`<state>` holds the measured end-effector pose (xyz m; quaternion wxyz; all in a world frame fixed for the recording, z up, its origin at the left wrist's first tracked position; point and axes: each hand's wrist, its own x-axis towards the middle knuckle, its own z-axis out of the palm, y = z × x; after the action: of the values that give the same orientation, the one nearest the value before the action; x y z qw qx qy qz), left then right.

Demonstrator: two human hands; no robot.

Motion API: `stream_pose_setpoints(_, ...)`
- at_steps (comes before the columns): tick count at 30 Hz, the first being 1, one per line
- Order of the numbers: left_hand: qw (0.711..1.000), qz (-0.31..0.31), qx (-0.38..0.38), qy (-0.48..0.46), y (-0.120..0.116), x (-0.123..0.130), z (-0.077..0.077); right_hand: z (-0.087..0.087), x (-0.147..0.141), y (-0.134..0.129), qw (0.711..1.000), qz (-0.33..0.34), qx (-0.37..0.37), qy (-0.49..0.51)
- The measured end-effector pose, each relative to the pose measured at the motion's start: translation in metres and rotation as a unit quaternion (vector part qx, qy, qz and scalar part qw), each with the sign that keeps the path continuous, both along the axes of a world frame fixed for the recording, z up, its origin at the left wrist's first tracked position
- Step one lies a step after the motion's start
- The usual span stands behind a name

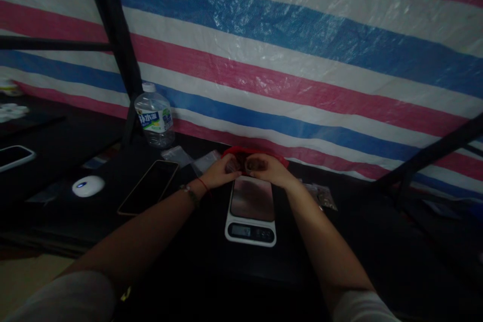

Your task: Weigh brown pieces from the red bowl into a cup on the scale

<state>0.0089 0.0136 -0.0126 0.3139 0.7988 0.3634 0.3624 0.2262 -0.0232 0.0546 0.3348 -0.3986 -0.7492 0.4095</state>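
Note:
Both my hands are together at the far end of a white digital kitchen scale (pixel 252 201), over a red plastic bag (pixel 281 160). My left hand (pixel 219 172) curls its fingers around something small, brownish and partly see-through. Opposite it, my right hand (pixel 274 171) is also curled, with a similar dark brown, shiny patch inside the fingers. Dim light hides what exactly each hand grips. The scale's plate is bare, and its display is lit but too blurred to read. Small clear plastic bags (pixel 207 161) lie just left of my left hand.
Left of my forearm lies a dark phone (pixel 149 188), with a white rounded device (pixel 88 186) beyond it. A large clear bottle (pixel 154 118) stands by the black metal post (pixel 116 25). Small filled bags (pixel 325 197) lie right. Striped plastic sheeting (pixel 264 68) closes the back.

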Motion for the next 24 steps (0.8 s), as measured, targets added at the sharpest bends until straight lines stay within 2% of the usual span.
stream_pose_setpoints(7,1.0,-0.005,0.021,0.001,-0.014,0.008,0.007,-0.014,-0.011,0.002,0.995,-0.069,0.071,-0.004)
stream_pose_setpoints(10,1.0,-0.006,0.013,-0.015,-0.017,0.01,0.009,-0.011,-0.018,-0.002,0.991,-0.095,0.094,-0.028)
stream_pose_setpoints(17,0.996,-0.003,0.001,-0.093,-0.017,0.013,0.005,0.003,-0.027,-0.013,0.973,-0.075,0.205,-0.076)
stream_pose_setpoints(22,0.991,-0.006,0.005,-0.131,-0.017,0.013,0.003,-0.002,-0.024,-0.011,0.982,-0.069,0.17,-0.043)
stream_pose_setpoints(24,0.991,0.003,0.007,-0.132,-0.018,0.013,0.004,0.0,-0.02,-0.011,0.979,-0.065,0.18,-0.062)
